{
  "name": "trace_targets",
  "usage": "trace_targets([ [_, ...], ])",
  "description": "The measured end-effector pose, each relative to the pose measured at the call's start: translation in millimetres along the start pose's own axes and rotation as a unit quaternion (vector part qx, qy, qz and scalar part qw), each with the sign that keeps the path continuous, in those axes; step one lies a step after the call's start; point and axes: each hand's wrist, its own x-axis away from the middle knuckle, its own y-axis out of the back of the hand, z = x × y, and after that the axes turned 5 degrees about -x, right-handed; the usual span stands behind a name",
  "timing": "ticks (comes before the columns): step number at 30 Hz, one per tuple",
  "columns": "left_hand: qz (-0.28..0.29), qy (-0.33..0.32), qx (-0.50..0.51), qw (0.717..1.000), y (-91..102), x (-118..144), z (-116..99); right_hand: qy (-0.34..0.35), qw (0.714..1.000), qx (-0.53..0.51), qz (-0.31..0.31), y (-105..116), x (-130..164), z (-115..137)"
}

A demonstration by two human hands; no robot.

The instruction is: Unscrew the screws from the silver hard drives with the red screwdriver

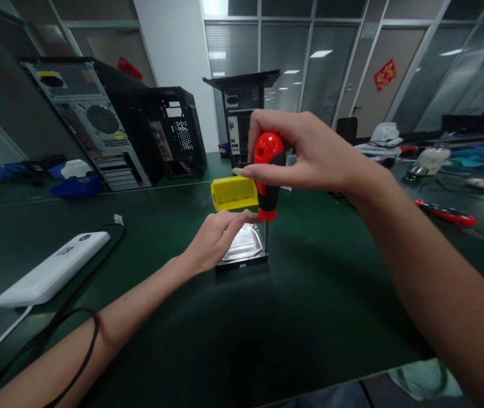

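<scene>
My right hand (299, 148) is closed around the handle of a red and black screwdriver (271, 192). The screwdriver stands upright, its metal shaft reaching down to the right edge of a silver hard drive (244, 242) on the green table. Over the drive's left side lies my left hand (217, 238), fingers stretched out flat and their tips beside the red collar of the screwdriver. That hand hides part of the drive. The screwdriver tip is too small to show whether it sits in a screw. Just behind the drive is a yellow tray (233, 194).
A white power strip (57, 269) with cables lies at left; a black cable crosses my left forearm. Computer cases (110, 122) stand at the back. A blue bin (76, 187) sits near them. At right lies another red and black tool (446, 213).
</scene>
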Motion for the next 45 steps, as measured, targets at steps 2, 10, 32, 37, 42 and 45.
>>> trace_targets([
  [2,0.0,0.005,0.004,1.0,1.4,0,0,-0.005,0.999,0.027,-0.02,-2,-1,-1],
  [10,-0.006,0.069,0.014,0.997,-9.7,3,-10,-0.022,0.996,0.058,-0.057,-10,-3,3],
  [32,-0.027,0.08,0.032,0.996,-29.6,11,-14,-0.02,0.999,0.029,-0.018,-15,-9,1],
  [37,-0.021,0.083,0.031,0.996,-28.5,10,-15,0.005,1.0,-0.026,0.008,-9,-8,5],
  [42,-0.009,0.086,0.035,0.996,-27.1,10,-16,0.019,0.999,-0.03,0.004,-10,-10,4],
  [45,-0.008,0.091,0.042,0.995,-28.3,10,-16,-0.01,1.0,0.015,-0.008,-14,-10,1],
])
